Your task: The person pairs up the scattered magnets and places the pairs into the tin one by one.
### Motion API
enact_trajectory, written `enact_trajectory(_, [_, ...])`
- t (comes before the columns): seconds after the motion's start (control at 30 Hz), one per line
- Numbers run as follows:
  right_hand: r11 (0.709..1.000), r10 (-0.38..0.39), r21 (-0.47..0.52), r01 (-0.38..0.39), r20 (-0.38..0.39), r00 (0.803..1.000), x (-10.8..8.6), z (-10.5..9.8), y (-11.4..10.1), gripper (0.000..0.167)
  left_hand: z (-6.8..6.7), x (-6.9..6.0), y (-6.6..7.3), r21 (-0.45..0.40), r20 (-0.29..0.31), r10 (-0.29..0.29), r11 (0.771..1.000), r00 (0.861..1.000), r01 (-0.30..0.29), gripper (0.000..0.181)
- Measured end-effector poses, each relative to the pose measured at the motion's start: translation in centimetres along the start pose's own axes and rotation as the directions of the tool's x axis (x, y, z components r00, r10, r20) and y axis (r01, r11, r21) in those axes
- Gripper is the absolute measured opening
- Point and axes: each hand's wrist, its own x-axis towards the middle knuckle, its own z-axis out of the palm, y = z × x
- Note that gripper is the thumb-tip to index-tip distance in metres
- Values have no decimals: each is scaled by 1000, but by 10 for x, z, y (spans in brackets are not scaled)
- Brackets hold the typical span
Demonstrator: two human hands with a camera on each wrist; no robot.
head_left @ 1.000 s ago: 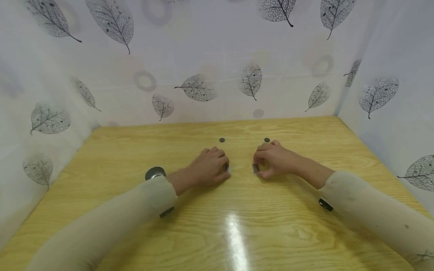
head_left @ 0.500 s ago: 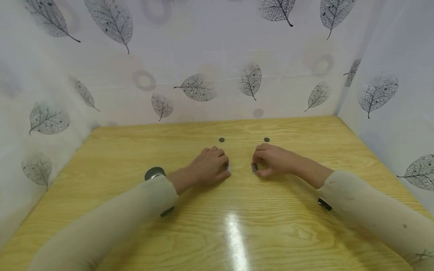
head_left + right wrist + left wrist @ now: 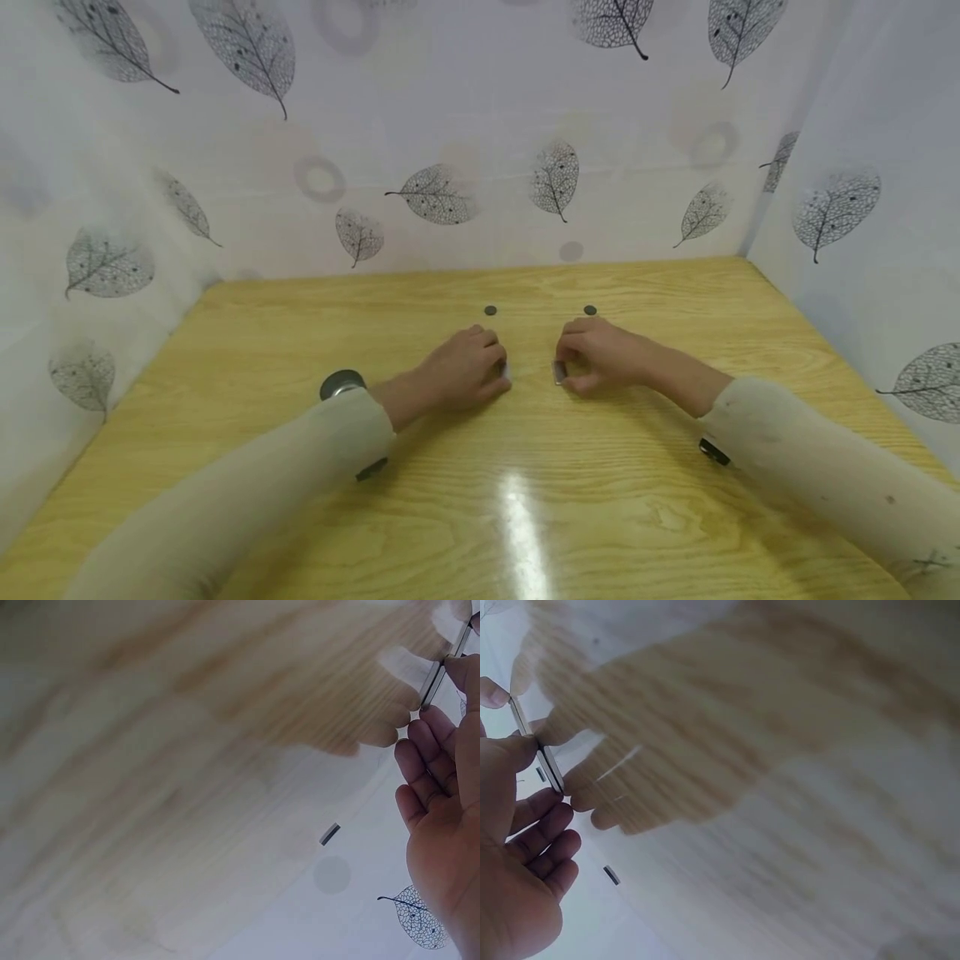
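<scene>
My left hand pinches a small, thin, flat rectangular piece with a pale face between thumb and fingertips, low over the wooden table. Across a narrow gap, my right hand pinches a similar piece with a silvery rim and greyer middle. Edge-on in the left wrist view, the left piece looks like a slim strip with a dark line; the right wrist view shows the right piece likewise. Fingers cover much of both pieces, and I cannot tell what they are. In the head view the pieces are apart.
Two small dark round discs lie behind the hands, a left disc and a right disc. The glossy wood-grain table ends at a leaf-printed curtain at the back and sides. Dark wrist-camera mounts sit by the sleeves.
My right hand has shifted slightly left with its flat piece, narrowing the gap, and its fingers have come away from the right disc. My left hand has barely moved.
</scene>
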Motion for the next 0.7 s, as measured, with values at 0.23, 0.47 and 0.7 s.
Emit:
enact_trajectory(0.23, [1000,4,-19,-4,0,1000,2,2,0,16,0,1,0,-18,-2,-2,1000,1000,2,34])
enact_trajectory(0.47, [999,24,-22,-23,35,999,5,-1,-1,17,-1,2,-1,-41,13,-12,999,1000,12,35])
enact_trajectory(0.7, [998,58,-17,-57,70,996,7,-1,-3,17,0,2,-1,-46,23,-18,999,1000,19,36])
